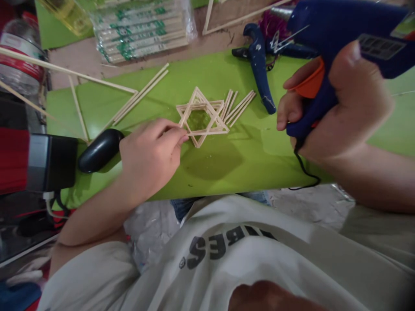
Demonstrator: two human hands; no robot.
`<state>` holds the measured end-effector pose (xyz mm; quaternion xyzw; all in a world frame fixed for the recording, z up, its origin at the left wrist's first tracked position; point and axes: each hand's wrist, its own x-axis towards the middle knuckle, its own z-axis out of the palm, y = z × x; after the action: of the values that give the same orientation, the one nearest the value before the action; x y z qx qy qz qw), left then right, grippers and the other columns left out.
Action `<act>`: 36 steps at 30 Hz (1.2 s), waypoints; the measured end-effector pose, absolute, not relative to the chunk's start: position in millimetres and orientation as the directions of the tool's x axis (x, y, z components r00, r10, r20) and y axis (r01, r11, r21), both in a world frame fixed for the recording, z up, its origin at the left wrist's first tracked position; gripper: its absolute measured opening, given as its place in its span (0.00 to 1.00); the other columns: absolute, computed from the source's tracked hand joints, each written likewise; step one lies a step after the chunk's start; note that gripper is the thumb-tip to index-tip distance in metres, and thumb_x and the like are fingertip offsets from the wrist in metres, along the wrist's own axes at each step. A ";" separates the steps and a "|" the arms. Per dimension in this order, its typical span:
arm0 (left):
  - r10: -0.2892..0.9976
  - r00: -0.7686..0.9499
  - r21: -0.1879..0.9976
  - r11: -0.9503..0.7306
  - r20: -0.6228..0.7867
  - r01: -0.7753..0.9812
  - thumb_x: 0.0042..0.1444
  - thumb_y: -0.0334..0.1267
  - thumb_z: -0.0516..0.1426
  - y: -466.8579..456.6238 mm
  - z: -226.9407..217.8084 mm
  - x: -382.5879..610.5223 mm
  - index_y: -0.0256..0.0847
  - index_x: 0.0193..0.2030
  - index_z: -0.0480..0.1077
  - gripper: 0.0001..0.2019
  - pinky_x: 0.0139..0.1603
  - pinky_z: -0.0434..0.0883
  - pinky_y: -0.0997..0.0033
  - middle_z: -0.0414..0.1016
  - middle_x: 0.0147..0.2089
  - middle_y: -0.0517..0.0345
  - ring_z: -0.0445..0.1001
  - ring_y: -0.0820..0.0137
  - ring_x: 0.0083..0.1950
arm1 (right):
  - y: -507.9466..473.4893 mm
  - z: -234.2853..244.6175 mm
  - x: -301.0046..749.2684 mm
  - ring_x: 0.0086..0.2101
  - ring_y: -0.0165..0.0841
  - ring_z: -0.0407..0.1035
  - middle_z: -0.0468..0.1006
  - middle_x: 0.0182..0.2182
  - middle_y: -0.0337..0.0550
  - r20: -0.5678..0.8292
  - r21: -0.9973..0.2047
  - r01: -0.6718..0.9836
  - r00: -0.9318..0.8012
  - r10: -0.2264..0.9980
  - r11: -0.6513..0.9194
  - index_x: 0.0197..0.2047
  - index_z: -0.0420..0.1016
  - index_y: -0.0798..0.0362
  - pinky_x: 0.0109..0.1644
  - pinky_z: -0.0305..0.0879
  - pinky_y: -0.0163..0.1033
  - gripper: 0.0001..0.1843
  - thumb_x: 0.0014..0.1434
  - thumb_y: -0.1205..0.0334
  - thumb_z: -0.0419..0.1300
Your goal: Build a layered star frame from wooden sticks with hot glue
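My left hand (pixel 152 151) pinches the lower left corner of a six-pointed star frame (pixel 212 123) made of stacked thin wooden sticks. The star is over the green tabletop (pixel 259 160). My right hand (pixel 350 103) is wrapped round a blue hot glue gun (pixel 343 26) with an orange trigger (pixel 309 80), fingers at the trigger. Its metal nozzle points left, well above and right of the star. Several short cut sticks (pixel 240 108) lie just right of the star.
Blue-handled cutters (pixel 259 65) rest behind the cut sticks. Longer sticks (pixel 141 95) and a black computer mouse (pixel 101 150) lie to the left. Wrapped chopsticks (pixel 145 30) are at the back, a plastic bottle (pixel 21 56) at far left, near a black box (pixel 53 162).
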<state>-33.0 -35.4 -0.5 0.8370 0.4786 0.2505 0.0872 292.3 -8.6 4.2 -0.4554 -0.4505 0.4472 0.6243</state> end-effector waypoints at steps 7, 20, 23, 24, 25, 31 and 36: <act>0.891 0.356 0.502 -0.454 0.283 0.737 0.76 0.45 0.66 -37.4 -0.1 -30.7 0.55 0.47 0.90 0.09 0.49 0.75 0.53 0.88 0.49 0.51 0.81 0.53 0.48 | -9.4 6.8 290.2 0.23 0.37 0.61 0.85 0.34 0.37 0.049 -0.992 -0.108 0.187 0.981 0.070 0.29 0.87 0.33 0.23 0.65 0.59 0.23 0.51 0.25 0.81; 0.899 0.361 0.464 -0.437 0.248 0.771 0.77 0.47 0.64 -41.5 -0.1 -28.3 0.51 0.46 0.89 0.12 0.55 0.76 0.50 0.88 0.50 0.48 0.83 0.52 0.50 | -4.5 -5.1 287.5 0.21 0.39 0.59 0.64 0.16 0.36 0.100 -0.986 -0.114 0.187 0.977 0.123 0.28 0.87 0.29 0.23 0.58 0.59 0.21 0.55 0.25 0.78; 0.890 0.370 0.449 -0.454 0.266 0.770 0.77 0.47 0.63 -41.8 -0.6 -28.0 0.51 0.46 0.89 0.12 0.55 0.77 0.50 0.88 0.49 0.48 0.83 0.52 0.50 | -6.0 -1.9 286.5 0.21 0.39 0.61 0.65 0.17 0.34 0.070 -0.981 -0.167 0.180 0.981 0.101 0.30 0.86 0.36 0.23 0.60 0.56 0.22 0.56 0.29 0.81; 0.886 0.372 0.443 -0.461 0.277 0.769 0.77 0.47 0.63 -41.9 -0.8 -27.9 0.51 0.46 0.89 0.12 0.54 0.77 0.50 0.88 0.49 0.48 0.83 0.52 0.50 | -6.7 -0.7 286.3 0.20 0.39 0.61 0.64 0.16 0.34 0.064 -0.979 -0.177 0.193 0.979 0.099 0.30 0.85 0.37 0.22 0.59 0.56 0.22 0.56 0.31 0.80; 0.883 0.371 0.441 -0.466 0.288 0.767 0.77 0.47 0.63 -42.1 -1.2 -27.8 0.51 0.46 0.89 0.12 0.54 0.78 0.50 0.88 0.49 0.48 0.83 0.52 0.50 | -7.4 0.4 286.3 0.21 0.39 0.61 0.65 0.17 0.33 0.049 -0.980 -0.178 0.192 0.980 0.084 0.30 0.84 0.37 0.23 0.60 0.55 0.21 0.57 0.32 0.80; 0.883 0.353 0.469 -0.465 0.310 0.751 0.75 0.46 0.64 -42.5 -2.4 -27.6 0.51 0.46 0.89 0.10 0.55 0.79 0.50 0.88 0.47 0.49 0.83 0.52 0.49 | -8.2 0.4 287.4 0.22 0.41 0.61 0.66 0.19 0.37 0.069 -0.991 -0.100 0.165 0.984 0.086 0.29 0.86 0.29 0.24 0.61 0.60 0.19 0.57 0.26 0.78; 0.860 0.397 0.375 -0.500 0.321 0.781 0.76 0.44 0.63 -43.1 -0.3 -27.4 0.50 0.47 0.89 0.11 0.53 0.78 0.51 0.89 0.49 0.49 0.83 0.54 0.48 | -8.2 -0.3 287.5 0.22 0.41 0.62 0.67 0.18 0.36 0.049 -0.993 -0.096 0.163 0.985 0.066 0.29 0.88 0.30 0.24 0.62 0.59 0.20 0.55 0.27 0.79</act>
<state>-27.4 -43.1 -0.3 0.8316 0.4933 0.2416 0.0819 287.5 -8.2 -0.3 -0.4981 -0.4464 0.4681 0.5775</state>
